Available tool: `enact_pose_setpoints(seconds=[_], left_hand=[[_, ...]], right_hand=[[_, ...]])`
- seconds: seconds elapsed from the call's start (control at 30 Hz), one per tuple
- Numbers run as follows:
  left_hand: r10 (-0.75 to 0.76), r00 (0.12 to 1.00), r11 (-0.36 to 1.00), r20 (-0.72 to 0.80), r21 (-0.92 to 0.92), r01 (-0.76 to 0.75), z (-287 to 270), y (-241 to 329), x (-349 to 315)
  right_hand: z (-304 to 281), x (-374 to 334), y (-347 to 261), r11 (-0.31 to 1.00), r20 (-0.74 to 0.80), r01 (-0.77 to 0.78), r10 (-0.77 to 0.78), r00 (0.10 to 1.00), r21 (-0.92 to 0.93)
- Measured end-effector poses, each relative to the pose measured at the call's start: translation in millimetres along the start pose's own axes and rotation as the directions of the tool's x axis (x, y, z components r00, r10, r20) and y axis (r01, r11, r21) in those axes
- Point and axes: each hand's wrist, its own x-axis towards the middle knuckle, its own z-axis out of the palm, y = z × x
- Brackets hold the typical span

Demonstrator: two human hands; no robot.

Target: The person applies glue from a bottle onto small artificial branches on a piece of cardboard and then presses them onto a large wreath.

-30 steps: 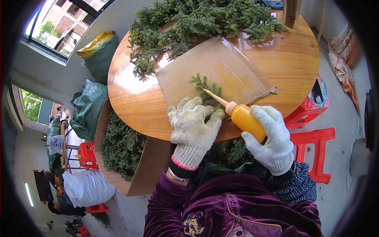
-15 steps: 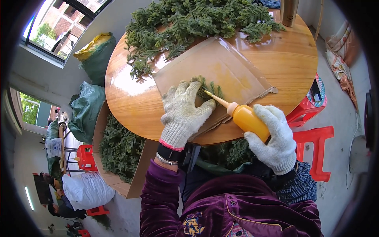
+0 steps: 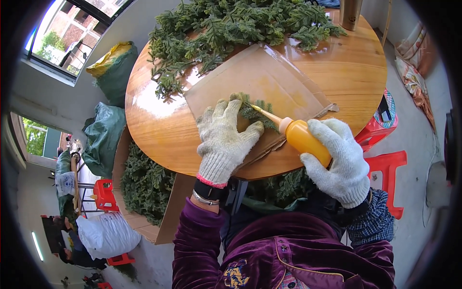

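Note:
My left hand [image 3: 224,132], in a white knit glove, lies flat with its fingers stretched out and thumb apart, at the near left edge of a brown cardboard sheet [image 3: 284,79]. Its index fingertip rests against a small green artificial fir sprig [image 3: 253,111] on the cardboard; part of the sprig is hidden by the glove. In my right hand [image 3: 342,161], also gloved, is a tilted squeeze bottle [image 3: 304,138] of orange-yellow liquid, gripped round its body. Its long narrow nozzle points left and its tip is at the sprig.
A round wooden table [image 3: 351,70] carries the cardboard and a heap of artificial fir branches [image 3: 216,38]. A metal cup [image 3: 350,14] stands at the far right. Below the table's left edge, a cardboard box [image 3: 163,219] holds more greenery. Red stools [image 3: 391,183] are on the right.
My right hand has shifted slightly right with the bottle, and the nozzle tip has moved a little along the sprig. My left hand stays almost still.

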Motion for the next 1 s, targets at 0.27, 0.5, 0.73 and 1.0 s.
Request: enact_pose_setpoints(seconds=[0.27, 0.5, 0.73, 1.0], left_hand=[[-0.025, 0.999, 1.000, 0.035, 0.009, 0.025, -2, -1, 0], [-0.033, 0.995, 0.999, 0.098, 0.014, 0.032, -9, 4, 5], [-0.037, 0.996, 0.998, 0.083, 0.046, 0.033, -6, 1, 3], [0.027, 0.999, 0.999, 0.022, 0.023, -0.028, 0, 0, 3]], right_hand=[[-5, -2, 9, 0.998, 0.057, 0.058, -0.058, 0.997, -0.002], [-2, -3, 13, 0.997, 0.036, 0.077, -0.078, 0.996, 0.024], [-12, 20, -8, 0.992, 0.143, 0.101, -0.091, 0.986, -0.071], [-19, 36, -29, 0.969, 0.171, 0.078, -0.037, 0.985, -0.234]])
